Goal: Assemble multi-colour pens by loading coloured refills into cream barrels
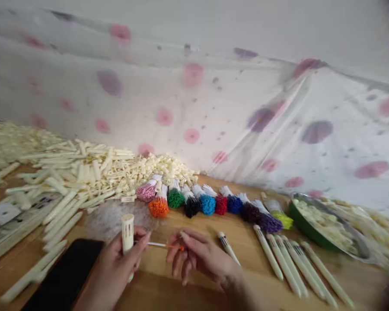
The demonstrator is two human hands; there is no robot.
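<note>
My left hand (125, 257) is closed around an upright cream pen barrel (127, 233) with slots around its top. A thin white refill with an orange end (157, 244) sticks out to the right from between my left thumb and finger. Facing it, my right hand (197, 252) has its thumb and index fingertips together beside the orange end, the other fingers loosely curled. Blur hides what, if anything, they pinch. Behind my hands lie bundled refills in several colours, including orange (158, 206), green (175, 198) and red (221, 204). A pile of small clear pieces (116, 218) sits behind my left hand.
Cream pen parts (94, 168) are heaped at the back left. A black phone (65, 276) lies by my left forearm. Several multicolour pens (288, 263) lie at the right, near a green bowl (314, 226) of small pale parts. A spotted plastic sheet (181, 108) covers the wall.
</note>
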